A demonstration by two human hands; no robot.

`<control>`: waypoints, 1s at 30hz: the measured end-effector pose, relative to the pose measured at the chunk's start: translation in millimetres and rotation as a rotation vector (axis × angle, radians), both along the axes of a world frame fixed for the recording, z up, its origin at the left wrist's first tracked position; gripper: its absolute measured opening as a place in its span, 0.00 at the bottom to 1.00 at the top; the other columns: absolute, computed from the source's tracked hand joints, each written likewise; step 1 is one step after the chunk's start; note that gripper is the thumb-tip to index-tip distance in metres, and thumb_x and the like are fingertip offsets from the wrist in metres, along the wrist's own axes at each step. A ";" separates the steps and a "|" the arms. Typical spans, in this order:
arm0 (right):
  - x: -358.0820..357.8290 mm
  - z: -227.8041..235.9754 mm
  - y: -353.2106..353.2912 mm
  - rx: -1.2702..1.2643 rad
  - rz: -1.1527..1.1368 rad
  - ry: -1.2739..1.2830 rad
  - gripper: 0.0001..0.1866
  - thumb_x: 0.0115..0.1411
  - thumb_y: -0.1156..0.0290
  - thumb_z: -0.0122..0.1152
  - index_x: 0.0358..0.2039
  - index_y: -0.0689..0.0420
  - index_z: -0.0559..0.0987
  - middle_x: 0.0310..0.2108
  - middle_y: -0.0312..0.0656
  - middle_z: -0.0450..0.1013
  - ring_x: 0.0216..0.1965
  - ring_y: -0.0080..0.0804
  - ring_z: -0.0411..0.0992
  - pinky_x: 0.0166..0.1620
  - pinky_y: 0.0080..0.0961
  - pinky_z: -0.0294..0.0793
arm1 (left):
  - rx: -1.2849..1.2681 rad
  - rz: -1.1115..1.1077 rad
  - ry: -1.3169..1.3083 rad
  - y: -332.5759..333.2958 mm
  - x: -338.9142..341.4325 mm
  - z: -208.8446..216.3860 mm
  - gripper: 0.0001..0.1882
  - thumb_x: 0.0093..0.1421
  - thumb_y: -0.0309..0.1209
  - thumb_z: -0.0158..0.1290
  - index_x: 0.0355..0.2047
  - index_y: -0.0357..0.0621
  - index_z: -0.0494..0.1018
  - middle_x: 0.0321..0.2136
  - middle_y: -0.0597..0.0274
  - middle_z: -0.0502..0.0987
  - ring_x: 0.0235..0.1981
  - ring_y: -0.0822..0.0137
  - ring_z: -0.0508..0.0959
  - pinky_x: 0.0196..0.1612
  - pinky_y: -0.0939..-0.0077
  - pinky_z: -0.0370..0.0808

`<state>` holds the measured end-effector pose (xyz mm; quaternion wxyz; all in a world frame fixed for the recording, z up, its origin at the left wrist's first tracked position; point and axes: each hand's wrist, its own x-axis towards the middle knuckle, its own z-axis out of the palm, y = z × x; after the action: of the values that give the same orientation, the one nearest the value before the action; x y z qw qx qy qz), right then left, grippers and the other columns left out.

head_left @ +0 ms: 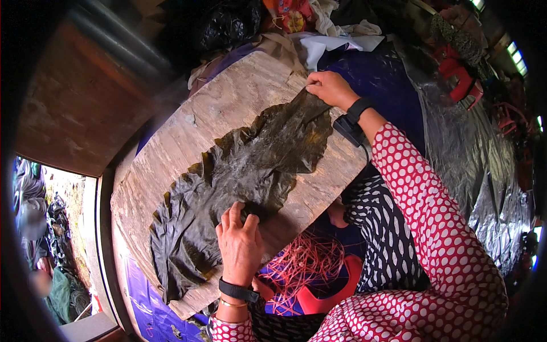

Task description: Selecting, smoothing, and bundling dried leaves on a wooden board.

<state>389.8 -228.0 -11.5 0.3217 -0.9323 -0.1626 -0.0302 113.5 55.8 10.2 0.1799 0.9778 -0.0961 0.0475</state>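
Note:
A wide, dark brown-green kelp blade (pixel 228 176) with ruffled edges lies slantwise across a wooden board (pixel 171 154). It is creased and wrinkled, most of all toward its lower left part. At the upper right, my right hand (pixel 333 90) pinches the narrow end of the kelp between thumb and fingers. My left hand (pixel 240 244) rests over the kelp's near edge, its fingers bent and a little apart, the tips touching the surface. What lies beneath that palm is hidden. Each wrist wears a black band, and a small black box hangs by the right one.
Below the board, a tangle of pinkish-red strips (pixel 302 259) lies by a red plastic piece (pixel 330 290). Clear plastic sheeting (pixel 461 148) spreads at the right. A brown wooden panel (pixel 74 108) stands at the upper left, and a black bag (pixel 231 25) lies beyond the board.

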 end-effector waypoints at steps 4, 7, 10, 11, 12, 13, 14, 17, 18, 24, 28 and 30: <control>-2.1 -1.6 5.8 -0.190 -0.170 -0.079 0.12 0.55 0.62 0.58 0.35 0.55 0.79 0.35 0.48 0.77 0.37 0.46 0.74 0.40 0.39 0.72 | -0.013 -0.009 -0.004 -0.3 -1.8 3.7 0.09 0.48 0.22 0.54 0.32 0.42 0.74 0.48 0.50 0.70 0.49 0.49 0.70 0.46 0.58 0.67; -8.9 -3.0 6.5 -0.385 -0.247 -0.328 0.12 0.56 0.63 0.57 0.39 0.54 0.78 0.40 0.47 0.74 0.40 0.48 0.73 0.42 0.41 0.72 | -0.044 -0.008 0.028 -0.1 -4.4 14.6 0.12 0.49 0.23 0.55 0.37 0.42 0.74 0.49 0.49 0.70 0.49 0.48 0.70 0.49 0.58 0.68; -25.5 26.3 7.3 -0.129 0.008 -0.325 0.10 0.56 0.65 0.58 0.37 0.56 0.77 0.35 0.47 0.73 0.37 0.46 0.73 0.39 0.38 0.72 | -0.219 0.023 0.042 7.1 -3.2 15.6 0.15 0.51 0.24 0.56 0.41 0.41 0.74 0.48 0.48 0.71 0.48 0.46 0.71 0.50 0.60 0.69; -39.6 40.1 10.2 -0.063 0.106 -0.163 0.11 0.54 0.65 0.60 0.34 0.56 0.78 0.35 0.47 0.73 0.36 0.45 0.73 0.38 0.37 0.72 | -0.231 0.054 0.010 10.5 -2.9 15.5 0.15 0.52 0.24 0.56 0.41 0.41 0.74 0.47 0.47 0.72 0.47 0.46 0.72 0.50 0.60 0.70; -52.3 40.0 12.7 -0.086 0.234 -0.139 0.10 0.53 0.67 0.61 0.34 0.57 0.78 0.33 0.45 0.72 0.35 0.45 0.73 0.37 0.36 0.72 | -0.195 0.084 -0.005 16.3 -3.5 16.4 0.15 0.52 0.25 0.56 0.41 0.41 0.74 0.47 0.48 0.72 0.47 0.46 0.72 0.50 0.60 0.70; -64.7 38.6 14.3 -0.109 0.361 -0.116 0.09 0.52 0.69 0.61 0.33 0.58 0.78 0.31 0.43 0.72 0.33 0.44 0.72 0.37 0.34 0.71 | -0.159 0.113 -0.020 22.6 -5.1 17.2 0.15 0.52 0.25 0.56 0.42 0.41 0.74 0.47 0.48 0.72 0.47 0.47 0.72 0.50 0.60 0.70; -80.0 35.9 14.3 -0.201 0.361 -0.075 0.09 0.51 0.69 0.62 0.33 0.58 0.78 0.32 0.43 0.72 0.35 0.44 0.72 0.38 0.34 0.71 | -0.128 0.140 -0.024 27.6 -8.0 19.5 0.15 0.51 0.25 0.56 0.41 0.42 0.74 0.47 0.49 0.72 0.48 0.48 0.72 0.50 0.60 0.69; -94.3 29.8 8.6 -0.367 0.310 -0.034 0.10 0.50 0.67 0.63 0.31 0.57 0.78 0.33 0.42 0.72 0.42 0.43 0.71 0.42 0.35 0.71 | -0.010 0.171 -0.043 43.3 -18.7 11.5 0.14 0.49 0.27 0.58 0.39 0.43 0.74 0.46 0.52 0.72 0.46 0.51 0.72 0.47 0.60 0.69; -96.0 32.3 7.3 -0.503 0.228 -0.048 0.10 0.50 0.67 0.62 0.32 0.57 0.79 0.35 0.43 0.72 0.41 0.44 0.71 0.42 0.37 0.71 | -0.032 0.177 -0.017 51.0 -22.9 11.8 0.15 0.49 0.27 0.58 0.39 0.43 0.74 0.47 0.51 0.71 0.48 0.51 0.71 0.47 0.60 0.69; -124.0 36.1 9.3 -0.131 0.338 -0.195 0.14 0.51 0.67 0.63 0.37 0.60 0.77 0.40 0.47 0.72 0.41 0.46 0.72 0.43 0.35 0.71 | -0.212 0.423 -0.122 122.5 -50.5 19.0 0.12 0.49 0.20 0.55 0.37 0.39 0.74 0.37 0.50 0.76 0.40 0.50 0.76 0.43 0.65 0.72; -151.5 16.6 37.1 -0.208 0.433 -0.187 0.10 0.48 0.68 0.64 0.31 0.58 0.79 0.36 0.43 0.73 0.42 0.44 0.71 0.44 0.37 0.71 | -0.308 0.557 -0.031 157.0 -85.0 5.9 0.12 0.51 0.22 0.55 0.38 0.39 0.74 0.34 0.52 0.76 0.35 0.57 0.77 0.40 0.67 0.73; -145.6 16.2 34.8 -0.318 0.338 -0.167 0.10 0.49 0.67 0.65 0.29 0.58 0.78 0.34 0.44 0.73 0.39 0.45 0.71 0.43 0.38 0.71 | -0.371 0.543 -0.027 163.4 -97.8 -3.3 0.13 0.51 0.22 0.56 0.38 0.38 0.74 0.34 0.52 0.76 0.36 0.57 0.77 0.40 0.67 0.73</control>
<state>244.2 -193.1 4.6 0.1569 -0.9250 -0.3449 -0.0268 15.7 219.3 6.9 0.3345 0.9175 0.1761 0.1236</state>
